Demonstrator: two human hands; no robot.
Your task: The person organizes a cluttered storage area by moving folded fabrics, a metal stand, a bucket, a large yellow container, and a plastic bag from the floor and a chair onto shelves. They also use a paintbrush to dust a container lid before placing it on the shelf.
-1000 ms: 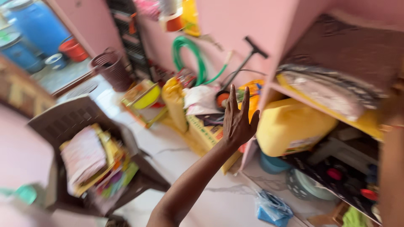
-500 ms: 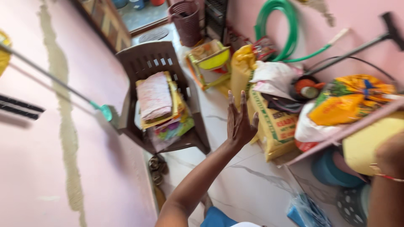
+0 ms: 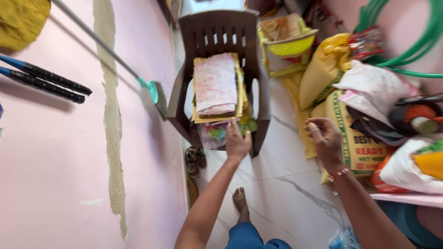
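Head view: hands at the brown chair

Left hand (image 3: 237, 143), fingers spread in an open grip, reaches the front edge of the brown plastic chair (image 3: 217, 32) at frame centre. A folded pink cloth (image 3: 215, 83) lies on the seat's stack. Right hand (image 3: 326, 140), open and holding nothing, hovers near the printed sack (image 3: 357, 138) at right.

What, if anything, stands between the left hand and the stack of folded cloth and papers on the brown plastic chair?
Nothing visible. The left hand is open at the front edge of the brown plastic chair, just below the stack. The right hand is off to the side.
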